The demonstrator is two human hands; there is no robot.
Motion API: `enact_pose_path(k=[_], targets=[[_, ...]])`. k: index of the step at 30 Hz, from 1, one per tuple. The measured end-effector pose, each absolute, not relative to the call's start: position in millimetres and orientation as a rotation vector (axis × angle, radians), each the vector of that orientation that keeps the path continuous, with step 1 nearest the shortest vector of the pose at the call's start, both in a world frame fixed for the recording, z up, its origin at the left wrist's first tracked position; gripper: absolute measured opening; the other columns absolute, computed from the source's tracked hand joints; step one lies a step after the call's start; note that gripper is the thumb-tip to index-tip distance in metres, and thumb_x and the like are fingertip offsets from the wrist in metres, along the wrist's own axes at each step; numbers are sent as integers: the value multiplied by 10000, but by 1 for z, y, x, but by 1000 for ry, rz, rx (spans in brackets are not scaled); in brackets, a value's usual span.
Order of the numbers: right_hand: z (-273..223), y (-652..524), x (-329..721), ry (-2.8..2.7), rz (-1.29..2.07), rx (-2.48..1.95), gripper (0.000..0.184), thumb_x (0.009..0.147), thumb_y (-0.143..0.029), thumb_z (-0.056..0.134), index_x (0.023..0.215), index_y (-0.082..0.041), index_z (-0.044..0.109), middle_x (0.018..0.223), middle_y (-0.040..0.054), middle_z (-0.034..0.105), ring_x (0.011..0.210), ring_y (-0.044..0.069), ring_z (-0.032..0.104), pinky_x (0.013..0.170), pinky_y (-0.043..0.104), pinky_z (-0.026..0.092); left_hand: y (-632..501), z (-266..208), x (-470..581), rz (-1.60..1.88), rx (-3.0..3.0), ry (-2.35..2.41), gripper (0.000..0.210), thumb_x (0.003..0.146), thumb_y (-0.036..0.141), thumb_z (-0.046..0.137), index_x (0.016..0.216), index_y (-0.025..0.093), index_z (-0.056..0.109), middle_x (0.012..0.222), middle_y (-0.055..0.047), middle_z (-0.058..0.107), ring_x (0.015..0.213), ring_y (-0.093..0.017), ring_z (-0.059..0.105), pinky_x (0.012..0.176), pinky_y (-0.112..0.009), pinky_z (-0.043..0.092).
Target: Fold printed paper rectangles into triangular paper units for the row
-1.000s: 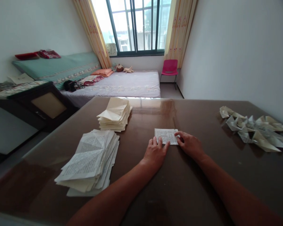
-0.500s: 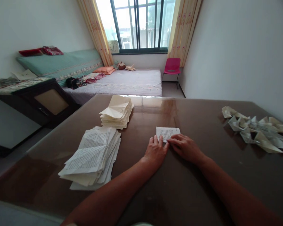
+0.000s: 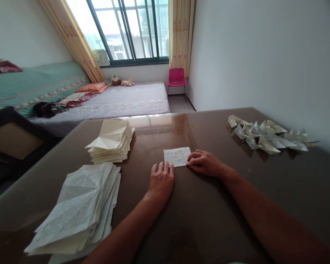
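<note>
A small folded sheet of paper with printed text lies flat on the brown table. My left hand rests with fingers stretched out, their tips at the sheet's lower left corner. At the sheet's right edge, my right hand has its fingers bent together and pinches the lower right corner. To the left lies a stack of printed sheets with crease lines. Behind that stack is a pile of cream folded paper.
Several folded paper shapes stand in a group at the table's far right, near the white wall. Beyond the table are a bed, a pink chair and a dark cabinet on the left.
The view has turned to the right. My hands have moved apart: the left is at the paper's lower left corner, the right at its right edge, leaving more of the sheet uncovered.
</note>
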State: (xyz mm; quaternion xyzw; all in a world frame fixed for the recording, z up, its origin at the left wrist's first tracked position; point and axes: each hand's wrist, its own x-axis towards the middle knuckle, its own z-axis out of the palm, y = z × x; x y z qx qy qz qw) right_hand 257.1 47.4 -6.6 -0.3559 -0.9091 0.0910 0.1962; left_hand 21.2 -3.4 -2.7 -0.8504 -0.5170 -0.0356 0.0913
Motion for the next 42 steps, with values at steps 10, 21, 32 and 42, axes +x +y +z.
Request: enact_pose_path(k=[10, 21, 32, 42], targets=[[-8, 49, 264, -2581, 141, -1108, 230, 887, -273, 529, 1051, -261, 690, 1109, 33, 681, 960, 175, 601, 846, 305, 459, 0, 7, 7, -114, -2503, -1595, 312, 879, 95, 429, 1097, 130, 650, 1162, -144, 631, 1110, -284, 541, 947, -473, 398], [0, 38, 241, -2628, -135, -1088, 162, 899, -268, 528, 891, -233, 685, 894, 48, 684, 911, 193, 529, 790, 329, 324, 4, 0, 8, -353, -2550, -1428, 346, 900, 184, 477, 1238, 216, 543, 1208, -90, 576, 1095, -250, 510, 857, -376, 479], [-3, 32, 228, -2632, 108, -944, 171, 856, -274, 561, 994, -245, 659, 974, 42, 667, 935, 188, 531, 815, 312, 358, 14, -12, 6, -437, -2785, -1387, 183, 923, 216, 465, 1012, 233, 624, 985, -26, 611, 915, -164, 538, 790, -271, 487], [-5, 38, 237, -2498, 130, -990, 151, 890, -291, 534, 934, -248, 672, 998, 31, 694, 973, 191, 555, 876, 351, 353, 13, -10, 9, -633, -2766, -1396, 269, 923, 260, 462, 1171, 217, 557, 1067, -55, 597, 996, -175, 544, 880, -308, 485]])
